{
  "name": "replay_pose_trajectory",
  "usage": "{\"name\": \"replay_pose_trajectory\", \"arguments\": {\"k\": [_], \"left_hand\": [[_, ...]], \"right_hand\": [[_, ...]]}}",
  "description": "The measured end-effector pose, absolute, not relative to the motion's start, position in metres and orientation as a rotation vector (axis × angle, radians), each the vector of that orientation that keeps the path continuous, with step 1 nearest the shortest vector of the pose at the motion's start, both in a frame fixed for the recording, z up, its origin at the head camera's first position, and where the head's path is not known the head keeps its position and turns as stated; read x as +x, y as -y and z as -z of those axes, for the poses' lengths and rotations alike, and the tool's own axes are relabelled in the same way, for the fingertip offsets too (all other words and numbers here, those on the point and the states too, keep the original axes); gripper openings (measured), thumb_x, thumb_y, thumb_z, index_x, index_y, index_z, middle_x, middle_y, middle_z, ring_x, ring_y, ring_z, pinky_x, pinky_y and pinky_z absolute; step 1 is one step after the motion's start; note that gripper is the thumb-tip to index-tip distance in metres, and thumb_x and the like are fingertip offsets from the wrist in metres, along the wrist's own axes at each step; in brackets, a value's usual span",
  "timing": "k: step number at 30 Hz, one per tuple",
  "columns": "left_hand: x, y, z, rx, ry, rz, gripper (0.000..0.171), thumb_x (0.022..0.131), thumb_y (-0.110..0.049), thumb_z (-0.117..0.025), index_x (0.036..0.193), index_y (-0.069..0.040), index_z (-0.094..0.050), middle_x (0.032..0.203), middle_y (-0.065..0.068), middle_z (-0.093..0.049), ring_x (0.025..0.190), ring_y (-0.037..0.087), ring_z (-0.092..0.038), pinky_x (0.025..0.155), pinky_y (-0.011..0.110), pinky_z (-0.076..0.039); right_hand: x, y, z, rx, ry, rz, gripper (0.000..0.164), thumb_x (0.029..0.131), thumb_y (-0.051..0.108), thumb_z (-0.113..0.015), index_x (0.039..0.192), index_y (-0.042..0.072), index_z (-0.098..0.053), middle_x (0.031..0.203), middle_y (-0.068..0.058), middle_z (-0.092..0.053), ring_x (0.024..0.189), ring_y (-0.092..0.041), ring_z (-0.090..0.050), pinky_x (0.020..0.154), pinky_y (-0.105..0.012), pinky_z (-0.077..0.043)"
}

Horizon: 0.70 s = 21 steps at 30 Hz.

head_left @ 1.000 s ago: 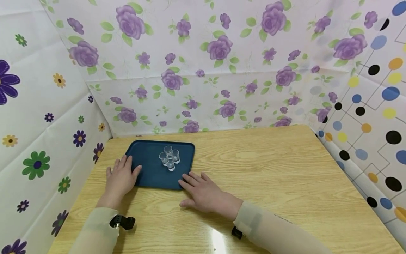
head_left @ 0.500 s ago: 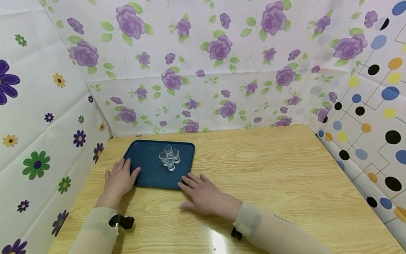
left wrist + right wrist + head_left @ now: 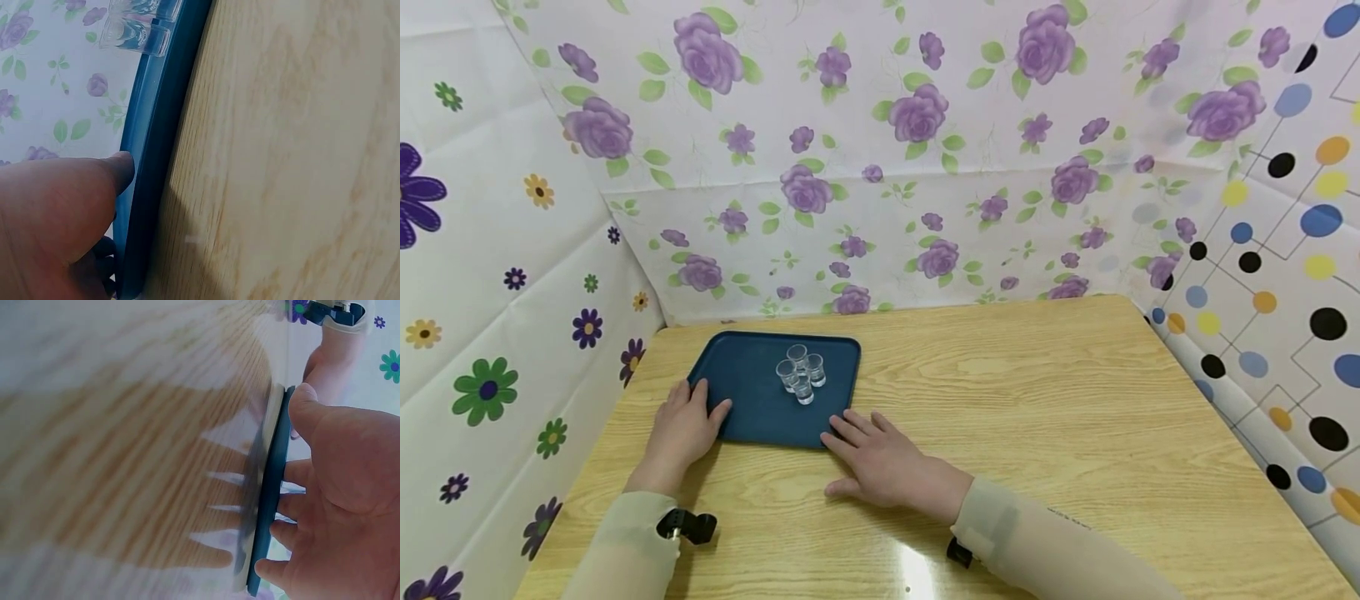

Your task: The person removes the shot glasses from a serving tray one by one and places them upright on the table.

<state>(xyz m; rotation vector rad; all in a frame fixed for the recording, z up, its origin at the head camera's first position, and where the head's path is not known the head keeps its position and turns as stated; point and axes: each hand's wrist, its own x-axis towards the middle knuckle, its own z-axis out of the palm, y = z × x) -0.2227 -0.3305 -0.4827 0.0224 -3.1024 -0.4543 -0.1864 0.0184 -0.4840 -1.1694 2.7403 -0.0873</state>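
Flowered cloth [image 3: 880,212] stands behind the wood-grained surface [image 3: 1015,417]. On the surface's left part, toward the back, lies a blue tray [image 3: 747,396]. The left hand [image 3: 682,425] is loosely open at its near left corner, thumb on the rim; the right hand [image 3: 877,458], spread flat and gripping nothing, has fingertips at the near right corner. Four small clear cups [image 3: 803,389] cluster upright right of the tray's middle.
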Motion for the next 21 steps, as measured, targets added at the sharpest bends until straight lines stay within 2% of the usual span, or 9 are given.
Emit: {"name": "replay_pose_trajectory", "arguments": {"k": [11,21], "left_hand": [[-0.222,0.3332,0.486,0.022,3.126,0.433,0.075,0.118,-0.034,-0.054,0.16,0.024,-0.03,0.166,0.051,-0.019,0.155,0.067,-0.019,0.127,0.074,-0.021],[-0.2194,0.33,0.4877,0.001,3.104,0.418,0.076,0.117,-0.035,-0.054,0.162,0.022,-0.03,0.165,0.051,-0.022,0.154,0.067,-0.023,0.126,0.074,-0.024]], "right_hand": [[-0.1871,-0.0178,0.4855,-1.198,-2.748,0.037,0.082,0.11,0.072,-0.043,0.176,0.024,-0.034,0.182,-0.004,-0.025,0.169,-0.024,-0.018,0.134,-0.055,-0.023],[-0.1889,-0.0249,0.4837,-1.194,-2.751,0.077,0.082,0.111,0.07,-0.046,0.175,0.019,-0.037,0.182,-0.008,-0.025,0.169,-0.027,-0.02,0.134,-0.055,-0.024]]}}
